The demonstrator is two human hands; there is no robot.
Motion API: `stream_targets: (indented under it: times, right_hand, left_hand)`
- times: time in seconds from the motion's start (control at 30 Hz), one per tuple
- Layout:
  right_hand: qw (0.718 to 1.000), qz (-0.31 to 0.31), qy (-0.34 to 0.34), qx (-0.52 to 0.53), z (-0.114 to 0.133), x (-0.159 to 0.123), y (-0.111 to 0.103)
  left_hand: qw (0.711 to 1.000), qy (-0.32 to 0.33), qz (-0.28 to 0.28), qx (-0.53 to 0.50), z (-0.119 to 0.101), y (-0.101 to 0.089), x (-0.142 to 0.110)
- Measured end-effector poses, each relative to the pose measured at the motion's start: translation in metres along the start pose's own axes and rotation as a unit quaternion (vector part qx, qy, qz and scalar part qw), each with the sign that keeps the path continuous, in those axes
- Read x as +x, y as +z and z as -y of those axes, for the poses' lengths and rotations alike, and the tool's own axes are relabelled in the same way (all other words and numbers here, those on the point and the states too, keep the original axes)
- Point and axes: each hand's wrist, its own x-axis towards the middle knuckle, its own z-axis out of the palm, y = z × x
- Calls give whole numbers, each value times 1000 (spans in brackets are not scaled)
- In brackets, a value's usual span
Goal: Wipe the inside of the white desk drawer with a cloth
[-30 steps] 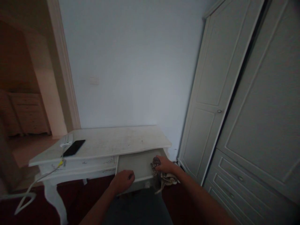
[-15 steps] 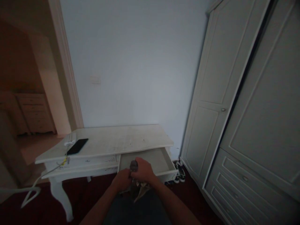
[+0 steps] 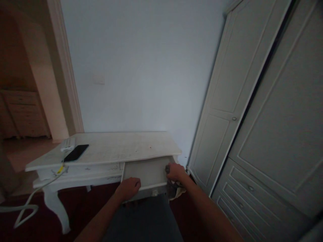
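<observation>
The white desk (image 3: 108,146) stands against the wall with its right drawer (image 3: 148,169) pulled out toward me. My right hand (image 3: 177,171) is closed around a bunched greyish cloth (image 3: 173,191) at the drawer's right side. A grey knob of it pokes out above the fist, and a crumpled grey and beige part hangs below. Over the drawer's front left corner is my left hand (image 3: 129,188), its fingers curled in. The palm is hidden, so whether it holds anything does not show.
On the desk's left end lie a black phone (image 3: 76,153) and a white box-like object (image 3: 68,144). A white cable (image 3: 47,185) with a yellow piece droops off that side. A tall white wardrobe (image 3: 222,124) stands close on the right. A doorway opens at far left.
My hands, together on the cloth before, have come apart. The right hand has carried it rightward; the left has let go and moved to the drawer's front left. The view has shifted slightly right.
</observation>
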Motion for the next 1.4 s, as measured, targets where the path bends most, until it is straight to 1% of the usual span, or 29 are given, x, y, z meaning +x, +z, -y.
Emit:
stream_targets:
  times: [0.1, 0.2, 0.27, 0.3, 0.33, 0.4, 0.43, 0.5, 0.53, 0.63, 0.7, 0.73, 0.77, 0.83, 0.9, 0.97, 1.03, 1.07, 1.13, 1.17, 1.2, 1.27, 1.3, 1.37, 1.4]
  right_hand:
    - [999, 0, -54, 3, 51, 9, 15]
    - [993, 7, -113, 44, 96, 18, 26]
    - [988, -4, -136, 73, 113, 17, 33]
    - [986, -17, -143, 86, 116, 14, 37]
    - [983, -35, -151, 98, 116, 9, 41]
    - [974, -71, -177, 123, 104, -4, 48]
    - [969, -83, -193, 134, 93, -10, 49]
    - [968, -75, -195, 138, 64, -19, 44]
    - [974, -60, -177, 130, 46, -20, 38]
    - [992, -25, -84, 92, -4, -14, 13]
    - [997, -21, -31, 74, -25, -8, 0]
    - [997, -23, -8, 67, -29, -5, -4]
    - [998, -28, 10, 61, -29, -3, -5]
    - [997, -41, 31, 55, -13, 0, 1]
    - [996, -49, 37, 63, 18, 2, 11]
    - [995, -45, 37, 85, 56, 3, 23]
    - [991, -55, 21, 124, 93, 1, 34]
    - [987, -71, 5, 145, 109, -2, 40]
    - [975, -127, -40, 176, 132, -11, 53]
    - [968, -158, -64, 183, 138, -17, 60]
    - [962, -185, -90, 182, 140, -24, 68]
    - [951, -213, -150, 167, 130, -38, 84]
    - [947, -214, -178, 158, 118, -46, 91]
    - [946, -200, -213, 141, 85, -57, 100]
    - [948, -202, -198, 143, 65, -62, 101]
  left_hand:
    - [1000, -3, 2, 9, -1, 0, -1]
    - [1000, -11, 4, 20, -1, 0, -2]
    - [999, -17, 8, 27, -2, 0, -2]
    - [999, -19, 11, 30, -2, 1, -2]
    - [999, -19, 13, 32, -2, 1, -2]
    - [999, -15, 14, 33, -2, 1, -2]
    - [999, -12, 14, 33, -2, 1, -2]
    - [999, -7, 11, 31, -2, 1, -2]
    - [999, -4, 10, 30, -3, 0, -3]
    - [1000, 2, 10, 24, -2, -1, -3]
    - [1000, 3, 10, 22, -1, -1, -3]
    - [1000, 1, 10, 21, -1, -1, -2]
    - [1000, -1, 9, 20, -1, -1, -2]
    - [1000, -5, 10, 20, -1, 0, -1]
    - [1000, -6, 13, 22, 0, 0, 0]
    - [999, -8, 18, 25, 0, 0, 0]
    - [999, -14, 23, 31, 1, 1, 1]
    - [999, -20, 25, 35, 2, 2, 1]
    - [998, -28, 32, 41, 4, 4, 2]
    - [998, -30, 36, 43, 5, 5, 2]
    - [998, -31, 39, 44, 5, 5, 2]
    - [998, -30, 38, 45, 5, 5, 1]
    - [998, -28, 33, 45, 4, 4, 0]
    - [999, -19, 23, 41, 2, 2, -1]
    - [999, -13, 20, 38, 1, 1, -2]
